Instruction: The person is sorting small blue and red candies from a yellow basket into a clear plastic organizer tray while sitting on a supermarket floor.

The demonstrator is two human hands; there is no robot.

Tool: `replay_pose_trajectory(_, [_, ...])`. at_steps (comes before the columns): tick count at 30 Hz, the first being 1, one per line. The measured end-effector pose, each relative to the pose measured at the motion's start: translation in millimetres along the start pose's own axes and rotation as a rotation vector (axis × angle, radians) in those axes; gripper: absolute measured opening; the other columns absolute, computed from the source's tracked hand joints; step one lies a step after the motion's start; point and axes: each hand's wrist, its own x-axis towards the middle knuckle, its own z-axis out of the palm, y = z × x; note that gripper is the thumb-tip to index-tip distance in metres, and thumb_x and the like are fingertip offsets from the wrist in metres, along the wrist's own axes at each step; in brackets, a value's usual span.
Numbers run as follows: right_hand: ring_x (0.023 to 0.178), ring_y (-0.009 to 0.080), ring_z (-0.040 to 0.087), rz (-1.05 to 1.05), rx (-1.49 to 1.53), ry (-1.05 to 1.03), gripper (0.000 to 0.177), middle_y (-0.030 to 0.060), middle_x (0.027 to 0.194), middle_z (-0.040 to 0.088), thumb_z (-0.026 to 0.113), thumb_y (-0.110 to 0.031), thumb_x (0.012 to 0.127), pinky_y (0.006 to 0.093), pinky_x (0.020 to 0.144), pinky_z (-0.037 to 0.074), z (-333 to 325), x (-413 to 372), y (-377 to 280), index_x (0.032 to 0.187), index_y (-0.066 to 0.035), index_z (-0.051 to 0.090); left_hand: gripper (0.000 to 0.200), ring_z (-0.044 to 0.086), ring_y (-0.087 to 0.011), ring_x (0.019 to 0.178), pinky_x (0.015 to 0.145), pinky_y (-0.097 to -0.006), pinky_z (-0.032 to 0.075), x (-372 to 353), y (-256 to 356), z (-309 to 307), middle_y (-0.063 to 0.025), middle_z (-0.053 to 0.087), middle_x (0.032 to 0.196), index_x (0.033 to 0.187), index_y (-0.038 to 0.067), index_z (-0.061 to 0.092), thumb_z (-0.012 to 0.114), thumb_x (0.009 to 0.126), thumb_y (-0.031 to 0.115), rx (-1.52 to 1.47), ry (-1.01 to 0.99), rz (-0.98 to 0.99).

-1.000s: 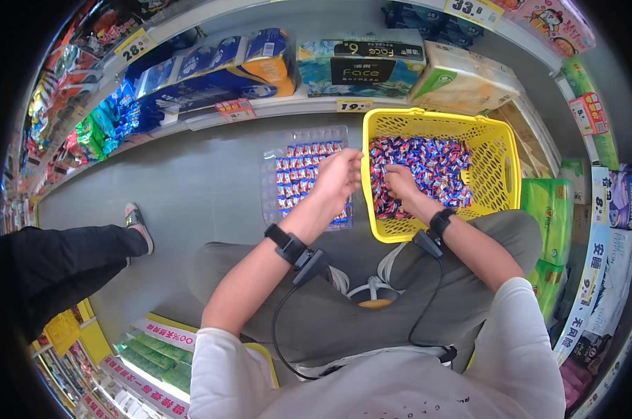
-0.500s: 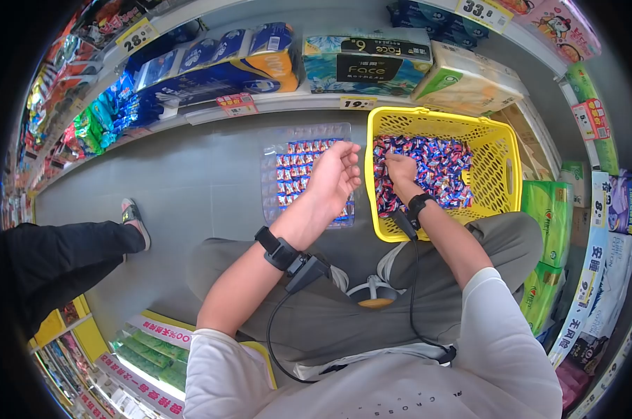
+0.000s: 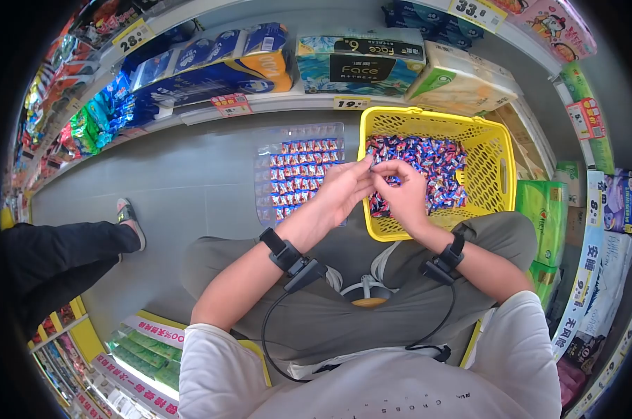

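A yellow basket stands on the floor in front of me, with many small wrapped candies inside. To its left lies a clear plastic tray holding rows of wrapped candies. My left hand and my right hand meet at the fingertips over the basket's left rim. Both hands are closed in a pinch around something small; fingers mostly hide it, and it looks like a wrapped candy.
Shelves with tissue packs run along the far side. Green packs stand at the right. Another person's leg and sandalled foot are on the floor at the left. A low display is at the lower left.
My right hand has come up out of the candies and moved left to the basket's rim. My left hand has shifted right, and its fingers now meet those of my right hand.
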Motion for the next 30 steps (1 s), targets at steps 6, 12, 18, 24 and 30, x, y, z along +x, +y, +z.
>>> replay_pose_trajectory(6, [0.085, 0.0097, 0.063, 0.314, 0.369, -0.032, 0.021, 0.0039, 0.093, 0.068, 0.073, -0.006, 0.084, 0.0233, 0.075, 0.05, 10.9, -15.6, 9.0, 0.104, -0.002, 0.065, 0.025, 0.065, -0.0165, 0.097, 0.089, -0.0311, 0.053, 8.8, -15.5, -14.1, -0.0087, 0.068, 0.105, 0.109, 0.003, 0.064, 0.061, 0.098, 0.024, 0.087, 0.065, 0.02])
replay_pose_trajectory(12, [0.074, 0.0065, 0.057, 0.786, 0.637, 0.041, 0.022, 0.0, 0.091, 0.066, 0.069, -0.026, 0.091, 0.0225, 0.065, 0.043, 0.7, -2.5, -7.9, 0.104, -0.008, 0.066, 0.019, 0.065, -0.0114, 0.082, 0.077, -0.0265, 0.054, 11.2, -15.9, -13.5, -0.004, 0.069, 0.094, 0.106, 0.006, 0.067, 0.061, 0.098, 0.023, 0.159, 0.154, 0.005])
replay_pose_trajectory(18, [0.069, 0.0047, 0.056, 0.664, 0.631, 0.026, 0.023, -0.0025, 0.084, 0.063, 0.068, -0.025, 0.093, 0.0206, 0.058, 0.041, 2.2, -0.1, 5.0, 0.107, -0.007, 0.068, 0.018, 0.064, -0.011, 0.081, 0.076, -0.026, 0.054, 6.2, -14.2, -7.9, -0.0028, 0.069, 0.092, 0.106, 0.006, 0.066, 0.065, 0.095, 0.021, 0.133, 0.216, 0.005])
replay_pose_trajectory(24, [0.07, 0.0078, 0.065, 0.752, 0.588, 0.044, 0.018, 0.0013, 0.09, 0.068, 0.066, -0.021, 0.094, 0.0203, 0.057, 0.045, 0.6, -5.2, -3.6, 0.103, -0.005, 0.067, 0.016, 0.063, -0.0102, 0.08, 0.076, -0.0261, 0.055, 5.6, -24.7, -11.6, -0.0031, 0.068, 0.092, 0.106, 0.005, 0.064, 0.066, 0.094, 0.016, 0.014, 0.218, 0.117])
replay_pose_trajectory(30, [0.065, 0.0068, 0.06, 0.843, 0.516, -0.183, 0.025, 0.0009, 0.085, 0.066, 0.07, -0.03, 0.091, 0.0192, 0.054, 0.041, 0.6, -5.7, -17.8, 0.095, -0.007, 0.065, 0.015, 0.057, -0.0076, 0.07, 0.067, -0.0239, 0.051, 16.8, -24.5, -27.5, -0.0018, 0.066, 0.087, 0.104, 0.005, 0.066, 0.065, 0.095, 0.016, 0.1, 0.351, 0.15])
